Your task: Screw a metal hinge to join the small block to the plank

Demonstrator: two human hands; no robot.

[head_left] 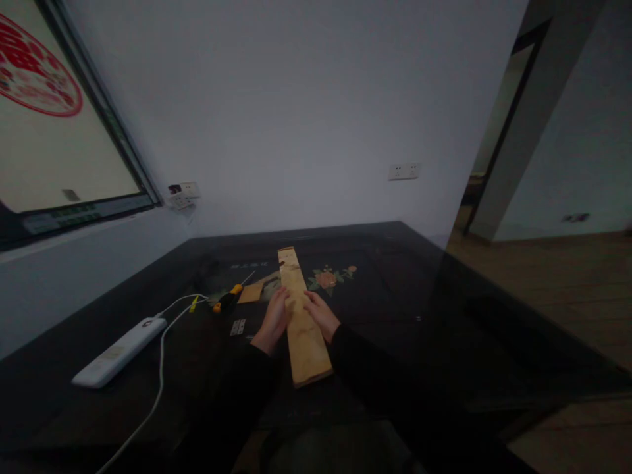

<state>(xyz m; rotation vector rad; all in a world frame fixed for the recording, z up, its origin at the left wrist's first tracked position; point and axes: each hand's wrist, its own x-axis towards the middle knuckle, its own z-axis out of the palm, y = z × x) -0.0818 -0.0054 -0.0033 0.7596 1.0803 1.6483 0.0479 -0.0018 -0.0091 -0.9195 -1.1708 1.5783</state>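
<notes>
A long, narrow wooden board (309,339) with dark marks near its far end points away from me over the black table. My left hand (274,318) grips its left edge, thumb on top. On the opposite edge, my right hand (320,314) holds it with the fingers partly over the top face. To the left of the board lie a small piece of thin wood or card (251,293) and a screwdriver (236,289) with a yellow and black handle. A second yellow and black handle (222,304) is beside it.
The black table (395,368) has a printed flower (326,279) on its top. On the left lies a white power strip (118,352) with a white cable (162,355) running toward me. Wall sockets (403,171) are behind the table; a window is at left.
</notes>
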